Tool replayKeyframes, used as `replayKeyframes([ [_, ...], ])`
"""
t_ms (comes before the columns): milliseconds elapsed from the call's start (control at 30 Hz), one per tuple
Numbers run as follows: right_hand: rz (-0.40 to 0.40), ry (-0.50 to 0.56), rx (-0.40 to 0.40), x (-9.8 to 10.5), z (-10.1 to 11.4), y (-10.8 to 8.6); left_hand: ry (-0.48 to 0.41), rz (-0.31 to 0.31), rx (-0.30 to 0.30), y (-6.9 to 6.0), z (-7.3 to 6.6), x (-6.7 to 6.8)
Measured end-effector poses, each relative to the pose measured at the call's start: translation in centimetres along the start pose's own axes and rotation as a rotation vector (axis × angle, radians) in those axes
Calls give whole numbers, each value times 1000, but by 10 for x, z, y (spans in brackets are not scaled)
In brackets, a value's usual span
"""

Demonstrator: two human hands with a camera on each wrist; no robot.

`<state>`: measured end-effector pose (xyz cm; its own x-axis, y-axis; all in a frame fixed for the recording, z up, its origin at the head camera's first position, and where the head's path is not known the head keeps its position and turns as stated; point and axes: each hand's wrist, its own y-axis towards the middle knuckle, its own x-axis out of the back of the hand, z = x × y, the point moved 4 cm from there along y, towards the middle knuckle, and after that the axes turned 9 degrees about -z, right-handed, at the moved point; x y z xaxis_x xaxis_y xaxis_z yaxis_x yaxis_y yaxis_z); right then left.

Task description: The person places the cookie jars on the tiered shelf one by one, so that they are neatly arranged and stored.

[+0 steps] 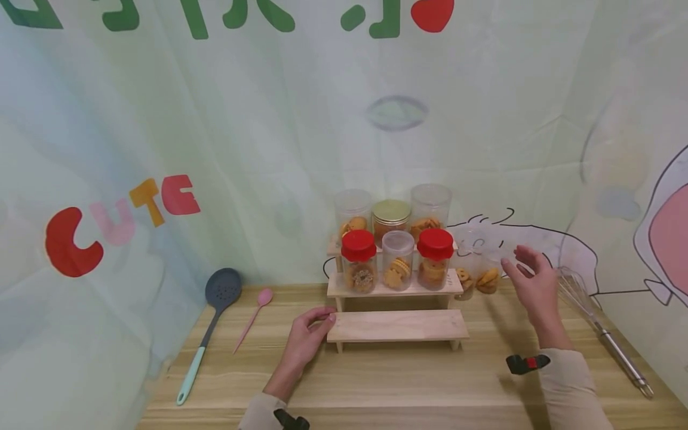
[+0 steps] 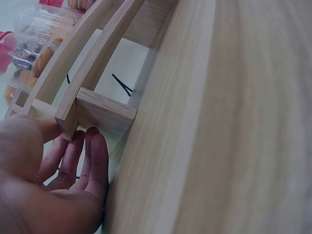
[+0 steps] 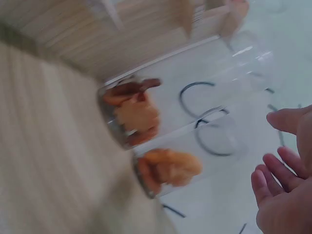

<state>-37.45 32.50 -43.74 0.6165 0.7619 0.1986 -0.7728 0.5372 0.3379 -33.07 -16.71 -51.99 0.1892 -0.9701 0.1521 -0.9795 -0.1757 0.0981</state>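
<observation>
My left hand (image 1: 305, 338) is at the left end of the lowest step (image 1: 398, 326) of a tiered wooden stand. In the left wrist view, the thumb lies over the board's corner (image 2: 67, 119) and the curled fingers reach beneath it. My right hand (image 1: 537, 292) is raised right of two clear cookie jars, holding nothing, fingers loosely bent. In the right wrist view a gap separates its fingertips from the nearer jar (image 3: 170, 168); the second jar (image 3: 134, 117) stands beside it, against the stand. Both jars hold cookies at the bottom.
On the middle step stand two red-lidded jars (image 1: 359, 263) (image 1: 434, 260) flanking a clear jar (image 1: 398, 263). Several more jars, one gold-lidded (image 1: 391, 218), fill the top step. A slotted turner (image 1: 212, 328) and pink spoon (image 1: 255, 316) lie left, a whisk (image 1: 607, 334) right.
</observation>
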Motion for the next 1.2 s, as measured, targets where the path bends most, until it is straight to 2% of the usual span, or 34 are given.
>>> replayKeyframes([
  [267,112,13,17,-14,-23,1,-10,-10,8,-1,-2,-1],
  [733,194,6,6,-24,-36,6,-7,-4,9,-1,-1,1],
  [1033,177,-7,8,-24,-41,7,-16,5,9,-1,0,1],
  [1200,152,-25,-24,-22,-41,6,-9,3,0,0,1,1],
])
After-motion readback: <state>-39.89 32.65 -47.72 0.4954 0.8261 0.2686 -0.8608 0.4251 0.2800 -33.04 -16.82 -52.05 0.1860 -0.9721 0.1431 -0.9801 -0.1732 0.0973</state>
